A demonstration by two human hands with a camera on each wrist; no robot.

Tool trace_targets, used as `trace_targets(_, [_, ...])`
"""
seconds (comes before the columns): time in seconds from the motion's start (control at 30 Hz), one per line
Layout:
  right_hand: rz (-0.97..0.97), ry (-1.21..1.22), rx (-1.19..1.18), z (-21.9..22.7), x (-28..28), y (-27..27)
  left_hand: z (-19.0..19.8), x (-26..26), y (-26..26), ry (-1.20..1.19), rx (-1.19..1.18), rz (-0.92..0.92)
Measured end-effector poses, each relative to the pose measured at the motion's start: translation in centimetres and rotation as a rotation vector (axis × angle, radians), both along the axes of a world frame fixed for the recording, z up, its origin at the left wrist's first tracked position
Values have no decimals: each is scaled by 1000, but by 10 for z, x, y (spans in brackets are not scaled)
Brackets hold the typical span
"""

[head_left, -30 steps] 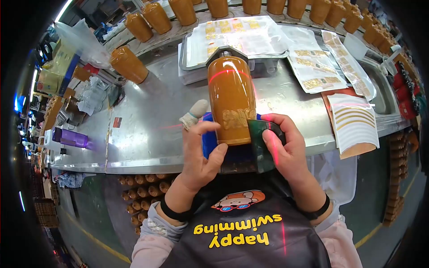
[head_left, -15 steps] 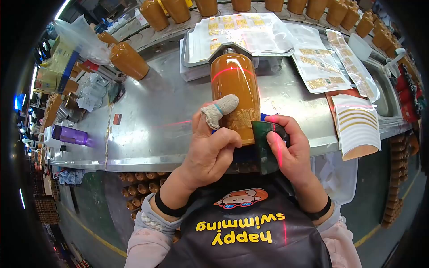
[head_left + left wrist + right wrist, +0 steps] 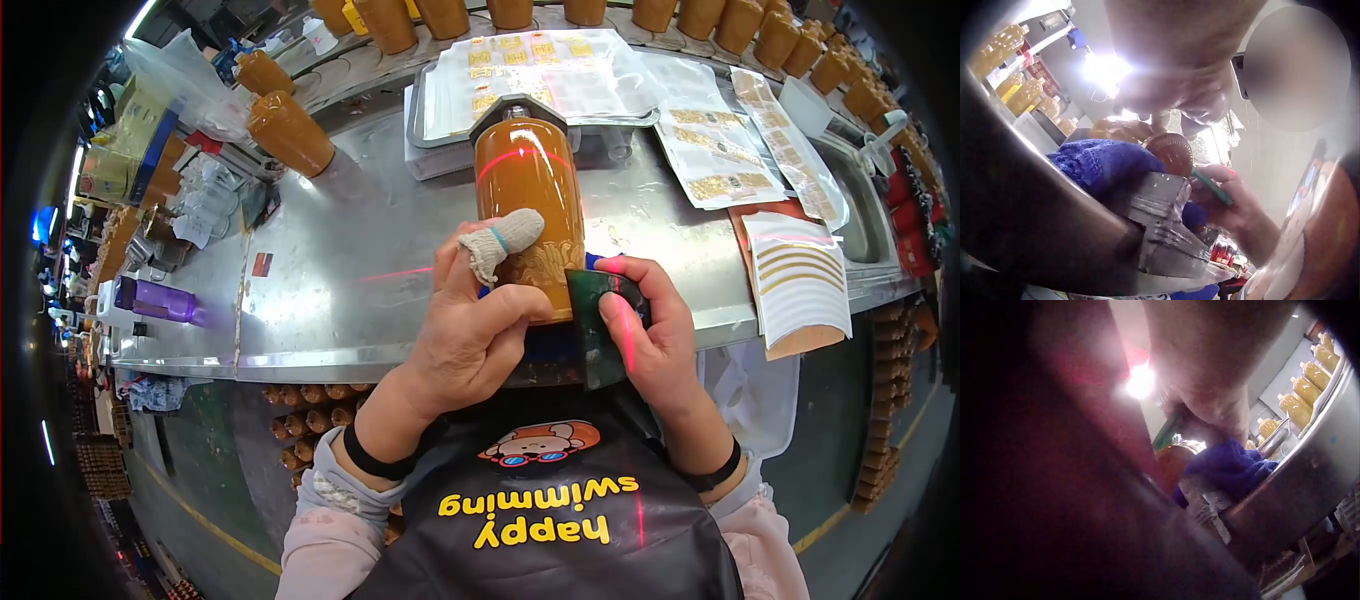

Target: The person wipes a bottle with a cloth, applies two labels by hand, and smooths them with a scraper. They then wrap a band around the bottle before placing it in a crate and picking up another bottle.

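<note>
A glossy brown bottle lies with its base toward the person, a raised pattern near that end. Its neck sits at a dark angular holder. My left hand rests on the bottle's lower left side. One finger, wearing a white knitted finger cover, presses beside the pattern, and the thumb lies near the base rim. My right hand pinches a dark green flat scraper at the bottle's right edge. Blue cloth lies under the bottle.
Sheets of gold decals lie on a tray behind the bottle, more decal sheets at the right. Another brown bottle stands at the left, near a purple water bottle. Several brown bottles line the back. A sink is at far right.
My left hand has moved in from beside the bottle, and its covered finger now lies on the bottle's front. The right hand keeps its hold on the scraper. Bottles along the back have shifted left.
</note>
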State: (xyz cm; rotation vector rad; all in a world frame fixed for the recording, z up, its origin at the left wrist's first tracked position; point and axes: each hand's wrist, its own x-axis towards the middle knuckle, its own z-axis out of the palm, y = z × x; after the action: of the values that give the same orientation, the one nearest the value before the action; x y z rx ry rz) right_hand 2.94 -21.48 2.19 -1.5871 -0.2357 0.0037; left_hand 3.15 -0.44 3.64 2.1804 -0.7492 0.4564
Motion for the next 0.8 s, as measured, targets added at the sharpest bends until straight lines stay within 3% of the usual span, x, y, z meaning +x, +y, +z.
trace_targets(0.37, [4, -9, -2, -2, 0, -1, 4, 1, 3, 43, -10, -38])
trace_targets(0.5, [16, -17, -34, 3, 0, -4, 1, -1, 3, 85, -122, -13])
trace_targets(0.7, [202, -136, -267, 23, 0, -10, -23, -5, -2, 128, -312, 74])
trace_targets(0.8, [220, -76, -276, 26, -1, -5, -28, -7, -7, 171, -365, 96])
